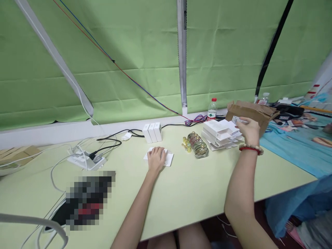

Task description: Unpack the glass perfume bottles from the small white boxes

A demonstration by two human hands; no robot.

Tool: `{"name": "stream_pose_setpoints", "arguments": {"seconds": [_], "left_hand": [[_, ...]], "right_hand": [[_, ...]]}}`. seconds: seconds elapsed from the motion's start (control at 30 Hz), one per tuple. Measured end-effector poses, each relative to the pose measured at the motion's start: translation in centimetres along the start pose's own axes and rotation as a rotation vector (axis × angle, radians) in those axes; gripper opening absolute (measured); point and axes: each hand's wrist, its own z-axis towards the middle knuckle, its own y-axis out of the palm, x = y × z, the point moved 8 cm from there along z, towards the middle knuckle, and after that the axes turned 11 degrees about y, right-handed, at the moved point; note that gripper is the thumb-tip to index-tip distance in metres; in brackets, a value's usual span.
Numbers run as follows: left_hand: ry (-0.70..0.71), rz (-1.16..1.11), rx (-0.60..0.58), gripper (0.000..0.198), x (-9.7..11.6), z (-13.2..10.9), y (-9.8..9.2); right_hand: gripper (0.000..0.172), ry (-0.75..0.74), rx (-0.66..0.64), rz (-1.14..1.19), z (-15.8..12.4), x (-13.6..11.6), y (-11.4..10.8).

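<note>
On the middle of the table, my left hand is closed over a white folding box, its fingers pressing on it and covering most of it. My right hand, with a beaded and red bracelet at the wrist, reaches to the far right. Between its thumb and fingertips it pinches a small white sheet with dark print, in front of a brown carton. Just left of that hand lies a stack of white flattened boxes.
Three upright white boxes stand at the back. Clear-wrapped round items lie beside small yellow jars. Behind the stack is a water bottle. A power strip and cables occupy the left, and blue cloth the right.
</note>
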Motion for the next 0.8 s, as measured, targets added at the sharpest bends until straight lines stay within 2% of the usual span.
{"name": "stream_pose_setpoints", "arguments": {"seconds": [0.07, 0.17, 0.3, 0.4, 0.47, 0.63, 0.73, 0.8], "left_hand": [[0.016, -0.033, 0.009, 0.029, 0.3, -0.1, -0.2], [0.02, -0.08, 0.08, 0.03, 0.4, -0.2, -1.2], [-0.019, -0.128, 0.252, 0.033, -0.2, -0.5, -3.2], [-0.038, -0.165, 0.327, 0.035, -0.7, -0.8, -3.9], [-0.036, -0.185, 0.345, 0.035, -0.8, -0.9, -4.0], [-0.043, -0.189, 0.439, 0.033, -0.9, -1.3, -4.5], [-0.051, -0.177, 0.509, 0.031, -1.0, -1.6, -4.9], [-0.043, -0.169, 0.52, 0.031, -0.9, -1.6, -5.0]], "right_hand": [[0.039, -0.05, -0.027, 0.066, -1.2, -2.0, 0.7], [0.037, -0.181, -0.146, 0.124, -3.7, -5.3, 3.3], [0.034, -0.356, -0.29, 0.083, -8.1, -9.0, 7.5], [0.032, -0.477, -0.483, 0.022, -12.7, -11.1, 11.1], [0.031, -0.52, -0.608, -0.057, -15.8, -11.6, 13.2], [0.045, -0.628, -0.851, -0.356, -22.4, -11.0, 16.5], [0.045, -0.674, -0.951, -0.542, -24.6, -9.8, 17.8], [0.037, -0.709, -0.975, -0.61, -25.2, -9.4, 18.3]]}}
